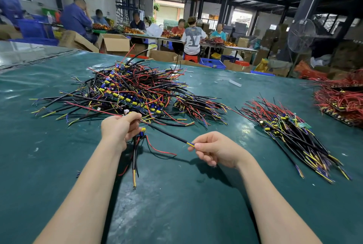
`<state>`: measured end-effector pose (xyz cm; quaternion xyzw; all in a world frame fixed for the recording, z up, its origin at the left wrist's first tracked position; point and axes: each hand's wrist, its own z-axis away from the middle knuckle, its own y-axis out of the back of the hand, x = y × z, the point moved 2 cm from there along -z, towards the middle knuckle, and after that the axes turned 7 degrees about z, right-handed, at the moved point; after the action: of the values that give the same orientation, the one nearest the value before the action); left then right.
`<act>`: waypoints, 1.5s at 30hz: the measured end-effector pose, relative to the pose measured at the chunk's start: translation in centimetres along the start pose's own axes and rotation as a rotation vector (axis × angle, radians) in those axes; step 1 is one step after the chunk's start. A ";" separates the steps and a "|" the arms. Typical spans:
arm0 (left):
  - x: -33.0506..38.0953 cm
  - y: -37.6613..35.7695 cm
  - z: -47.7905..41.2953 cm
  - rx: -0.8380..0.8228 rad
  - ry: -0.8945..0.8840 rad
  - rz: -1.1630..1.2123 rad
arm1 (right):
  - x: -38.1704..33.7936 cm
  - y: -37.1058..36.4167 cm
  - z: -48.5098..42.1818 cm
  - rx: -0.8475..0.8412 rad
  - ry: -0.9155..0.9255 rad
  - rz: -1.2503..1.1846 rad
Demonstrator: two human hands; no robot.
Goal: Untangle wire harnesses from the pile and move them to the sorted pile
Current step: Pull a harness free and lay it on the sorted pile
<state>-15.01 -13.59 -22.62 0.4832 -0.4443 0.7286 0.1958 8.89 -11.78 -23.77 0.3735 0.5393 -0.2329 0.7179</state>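
Note:
A tangled pile of wire harnesses (125, 90), black, red, yellow and blue, lies in the middle of the green table (176, 194). My left hand (117, 129) grips one wire harness (167, 132) at its board end, just in front of the pile. Loose black and red leads hang from that hand down to the table. My right hand (214, 149) pinches the yellow-and-blue tip of the harness's black sleeved cable, which stretches taut between both hands. The sorted pile (290, 133) lies to the right, its harnesses lined up side by side.
A heap of red wires on boards (341, 98) sits at the far right edge. A small group of harnesses (198, 106) lies beside the tangled pile. Beyond the table, several people sit at benches among cardboard boxes and blue crates. A standing fan (301, 35) is at the right.

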 end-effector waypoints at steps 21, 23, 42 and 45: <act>-3.7 -4.9 3.2 -0.143 0.018 0.110 | -2.9 -4.1 -1.4 0.665 0.345 1.133; -4.3 -5.0 3.5 -0.190 0.081 0.094 | -2.5 -4.3 -1.6 0.637 0.282 1.164; -5.9 -5.6 3.5 -0.530 0.280 -0.284 | -0.1 14.6 4.4 1.165 -0.434 1.065; -6.0 -5.5 3.3 -0.533 0.277 -0.298 | 0.8 16.8 5.6 1.192 -0.559 1.095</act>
<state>-6.60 -12.55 -24.96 0.3711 -0.5129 0.6088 0.4780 24.89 -5.86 -18.99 0.8254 -0.1265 -0.1816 0.5194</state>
